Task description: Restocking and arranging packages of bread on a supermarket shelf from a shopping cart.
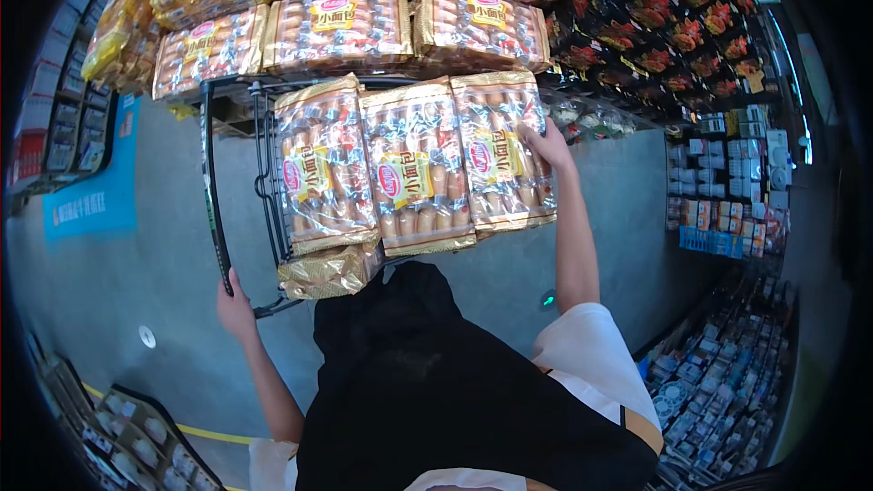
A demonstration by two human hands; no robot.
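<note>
Left hand (236, 311) is curling its fingers round the black bar (216, 218) at 8 o'clock; right hand (548, 143) is pinching a bread bag (500, 159), lying on the cart (272, 214) between 1 and 2.

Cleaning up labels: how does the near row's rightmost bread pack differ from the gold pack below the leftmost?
The rightmost bread pack shows its rolls through clear film; the gold pack shows creased wrapper, no discernible rolls. The right grip touches the rightmost bread pack; neither grip touches the gold pack. Both have shiny gold-coloured wrapping.
</note>
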